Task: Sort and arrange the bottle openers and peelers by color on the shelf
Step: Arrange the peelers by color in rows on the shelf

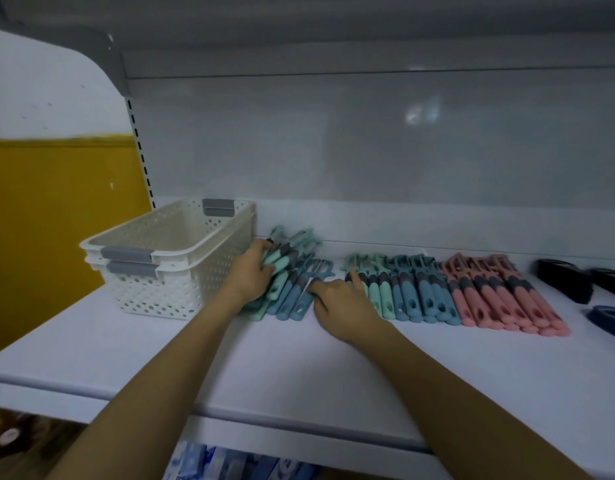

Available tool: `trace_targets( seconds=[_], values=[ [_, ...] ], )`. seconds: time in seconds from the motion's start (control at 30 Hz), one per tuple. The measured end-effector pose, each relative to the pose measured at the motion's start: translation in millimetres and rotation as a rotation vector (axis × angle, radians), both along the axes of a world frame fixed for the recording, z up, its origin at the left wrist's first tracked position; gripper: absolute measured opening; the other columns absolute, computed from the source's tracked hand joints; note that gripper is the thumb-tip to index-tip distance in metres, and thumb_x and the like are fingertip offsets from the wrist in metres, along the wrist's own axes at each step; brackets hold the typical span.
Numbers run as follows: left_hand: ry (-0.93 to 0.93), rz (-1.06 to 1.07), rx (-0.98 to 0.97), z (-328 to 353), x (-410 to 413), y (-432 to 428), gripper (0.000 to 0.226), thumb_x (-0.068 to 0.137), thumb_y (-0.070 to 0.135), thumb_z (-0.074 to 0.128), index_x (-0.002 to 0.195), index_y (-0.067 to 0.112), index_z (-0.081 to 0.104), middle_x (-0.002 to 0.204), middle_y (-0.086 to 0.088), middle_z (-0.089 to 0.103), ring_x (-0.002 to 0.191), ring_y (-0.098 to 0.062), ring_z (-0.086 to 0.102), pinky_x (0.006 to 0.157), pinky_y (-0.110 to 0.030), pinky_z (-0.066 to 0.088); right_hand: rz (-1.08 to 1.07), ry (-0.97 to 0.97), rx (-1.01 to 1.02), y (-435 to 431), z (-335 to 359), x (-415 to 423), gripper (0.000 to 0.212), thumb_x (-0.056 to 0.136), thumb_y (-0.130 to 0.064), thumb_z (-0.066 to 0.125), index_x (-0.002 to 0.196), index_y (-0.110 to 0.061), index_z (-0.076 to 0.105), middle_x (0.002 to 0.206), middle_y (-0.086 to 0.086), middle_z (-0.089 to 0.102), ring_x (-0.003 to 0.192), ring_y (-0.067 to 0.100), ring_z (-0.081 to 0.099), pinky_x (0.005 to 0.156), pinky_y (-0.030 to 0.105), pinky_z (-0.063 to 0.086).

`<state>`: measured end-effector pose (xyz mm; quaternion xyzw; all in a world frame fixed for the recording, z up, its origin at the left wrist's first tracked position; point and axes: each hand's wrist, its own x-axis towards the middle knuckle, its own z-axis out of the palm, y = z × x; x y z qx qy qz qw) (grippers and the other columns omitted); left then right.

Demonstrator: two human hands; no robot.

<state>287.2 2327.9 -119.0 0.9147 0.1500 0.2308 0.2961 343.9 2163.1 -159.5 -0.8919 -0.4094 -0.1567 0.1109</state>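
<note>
On the white shelf (299, 368) the left hand (252, 275) curls its fingers round a bunch of mint-green peelers (276, 261), thumb on top, the handles fanning out of the fist toward the back wall and to the right; this bunch is the upper part of a loose heap that lies just right of two stacked perforated baskets (167, 258), and the back of the hand is close beside the basket wall. Under and to the right of the held bunch lie loose blue peelers (292, 299), handles toward the shelf's front edge, heads toward the back. The right hand (344, 303) rests palm down between that heap and the sorted row, holding nothing: its index finger (355, 277) is stretched forward onto the leftmost piece of the row, while the thumb reaches left and touches the nearest loose blue peeler. The row runs rightward from the hand, the pieces packed side by side with handles toward the front: a mint-green group (378, 292), then a blue group (423, 299), then a pink group (507, 303). Well to the right, apart from the row, lie black items (565, 282) and a dark blue one (607, 317), too blurred to tell what they are
</note>
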Motion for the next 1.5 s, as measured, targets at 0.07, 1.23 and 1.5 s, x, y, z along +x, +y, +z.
trace_targets(
  seconds=[0.07,1.23,1.5],
  values=[
    [-0.106,-0.011,-0.185,2.4,-1.2,-2.1,0.036,0.093,0.007,0.053,0.128,0.005,0.045,0.124,-0.017,0.054,0.115,-0.031,0.053,0.097,-0.034,0.042,0.023,0.004,-0.017,-2.4,-0.8,3.4,0.035,0.097,-0.019,0.032,0.128,-0.017,0.049,0.114,0.005,0.059,0.114,0.022,0.048,0.112,0.036,0.0],
    [-0.004,-0.109,-0.035,-28.9,24.2,-121.9,0.036,0.096,0.011,0.043,0.131,0.007,0.039,0.128,-0.021,0.04,0.11,-0.031,0.046,0.082,-0.023,0.03,-0.242,0.004,0.065,-84.6,17.0,21.6,0.035,0.092,-0.045,0.04,0.115,-0.029,0.062,0.112,0.002,0.062,0.107,0.025,0.044,0.1,0.034,0.021],
    [-0.126,-0.184,0.008,-33.3,24.4,-121.3,0.043,0.08,-0.008,0.051,0.12,0.01,0.052,0.113,-0.016,0.05,0.109,-0.027,0.045,0.081,-0.02,0.03,-0.177,0.104,0.036,-88.1,8.0,10.7,0.09,0.065,-0.073,0.01,0.132,-0.027,0.048,0.135,-0.002,0.048,0.128,0.021,0.034,0.115,0.045,0.003]
  ],
)
